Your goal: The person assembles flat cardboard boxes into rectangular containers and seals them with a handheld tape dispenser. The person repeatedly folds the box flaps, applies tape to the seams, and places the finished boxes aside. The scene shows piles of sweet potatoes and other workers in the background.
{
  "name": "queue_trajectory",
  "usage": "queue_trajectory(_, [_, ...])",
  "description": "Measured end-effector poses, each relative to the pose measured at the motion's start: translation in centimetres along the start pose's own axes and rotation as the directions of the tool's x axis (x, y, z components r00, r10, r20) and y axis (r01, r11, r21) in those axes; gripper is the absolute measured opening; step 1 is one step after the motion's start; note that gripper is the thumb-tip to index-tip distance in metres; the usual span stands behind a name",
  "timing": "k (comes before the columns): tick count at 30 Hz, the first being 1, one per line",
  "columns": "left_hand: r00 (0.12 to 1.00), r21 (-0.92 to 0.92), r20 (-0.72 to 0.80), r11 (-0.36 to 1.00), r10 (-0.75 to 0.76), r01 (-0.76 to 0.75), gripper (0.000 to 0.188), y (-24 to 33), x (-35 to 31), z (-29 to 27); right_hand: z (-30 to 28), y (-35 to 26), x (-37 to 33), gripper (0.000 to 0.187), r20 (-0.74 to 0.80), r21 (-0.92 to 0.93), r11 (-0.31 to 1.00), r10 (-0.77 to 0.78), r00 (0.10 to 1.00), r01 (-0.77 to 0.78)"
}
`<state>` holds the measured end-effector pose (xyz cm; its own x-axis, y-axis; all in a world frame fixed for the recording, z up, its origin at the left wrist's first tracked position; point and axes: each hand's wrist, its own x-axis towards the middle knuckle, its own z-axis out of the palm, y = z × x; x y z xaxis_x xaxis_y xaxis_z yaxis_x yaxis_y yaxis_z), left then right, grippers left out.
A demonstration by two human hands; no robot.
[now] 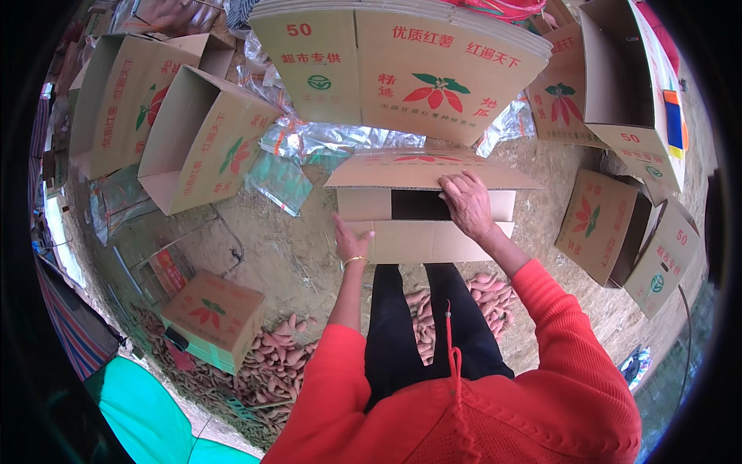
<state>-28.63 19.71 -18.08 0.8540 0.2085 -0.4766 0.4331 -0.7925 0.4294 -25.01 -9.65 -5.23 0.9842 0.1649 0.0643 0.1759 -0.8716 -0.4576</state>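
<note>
In front of me stands a cardboard box with its long flaps spread and a dark gap showing between its short flaps. At its near left corner, my left hand grips the cardboard, thumb on the near flap and fingers along the left side. The fingers of my right hand curl over the edge of the far flap, right of the middle; their tips are partly hidden. A yellow bracelet is on my left wrist.
Flat cartons are stacked beyond the box. Open boxes stand left and right. A closed box with green tape and a tape dispenser sits near a heap of sweet potatoes. Plastic sheeting covers some ground.
</note>
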Motion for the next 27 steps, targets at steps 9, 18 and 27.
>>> queue_trajectory(9, [0.995,-0.017,0.019,0.995,0.097,-0.097,0.114,-1.2,0.3,0.8,5.2,-0.4,-7.7,0.050,0.194,-0.111,0.994,0.014,0.981,0.007])
queue_trajectory(18, [0.995,-0.337,-0.048,0.937,0.085,-0.096,0.117,0.4,-0.7,-0.3,8.0,-1.5,-9.6,0.059,0.399,-0.289,0.957,0.146,0.905,-0.027])
queue_trajectory(27, [0.970,-0.297,-0.171,0.930,0.172,-0.217,0.113,1.0,0.1,0.7,7.6,-1.2,-9.2,0.064,0.382,-0.246,0.968,0.147,0.912,-0.053])
